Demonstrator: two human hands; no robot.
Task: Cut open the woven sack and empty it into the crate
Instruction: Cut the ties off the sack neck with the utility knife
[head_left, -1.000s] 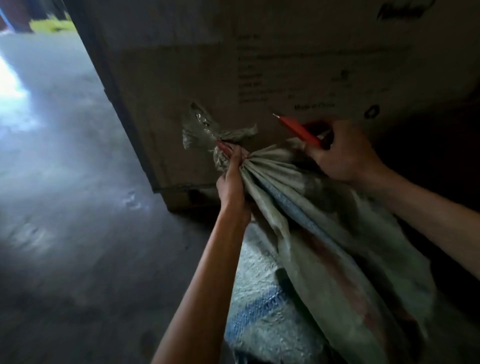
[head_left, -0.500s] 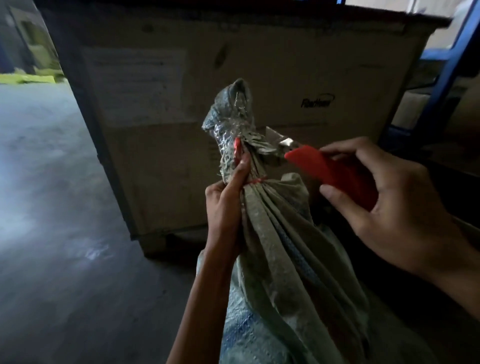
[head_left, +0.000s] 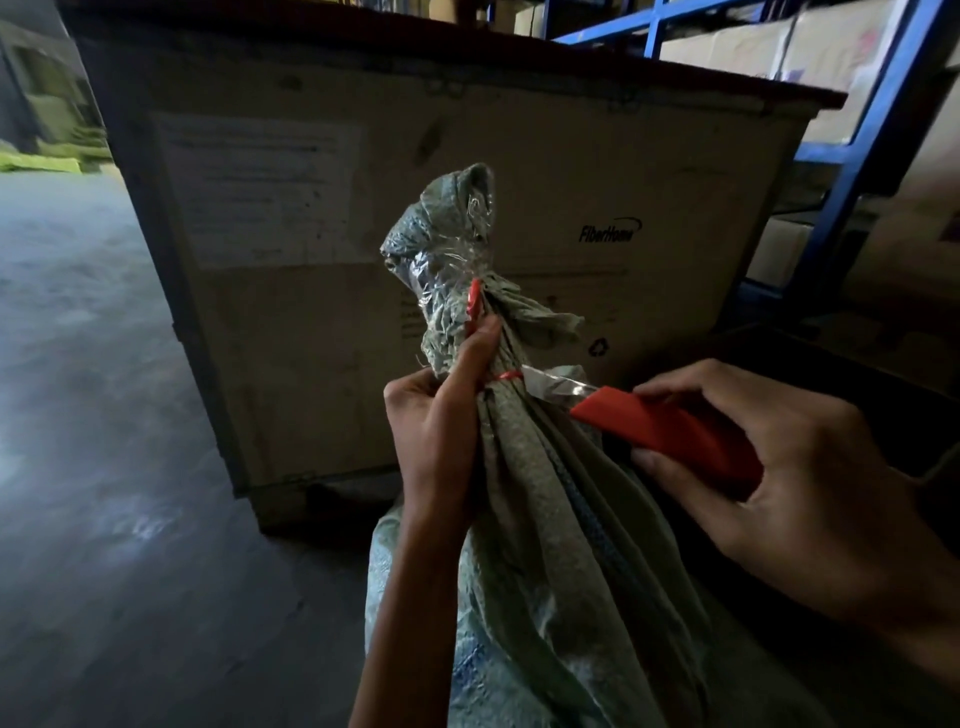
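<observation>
since the sack (head_left: 545, 545) is soft, the left hand (head_left: 436, 431) squeezes its gathered neck while the right hand (head_left: 810, 483) clasps the knife (head_left: 665, 431).

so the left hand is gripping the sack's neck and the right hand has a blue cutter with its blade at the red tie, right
Not quite: the cutter is red, not blue, as the head view shows. The rest holds: the left hand grips the neck of the woven sack, and the right hand holds the cutter with its blade at the red tie.
</observation>
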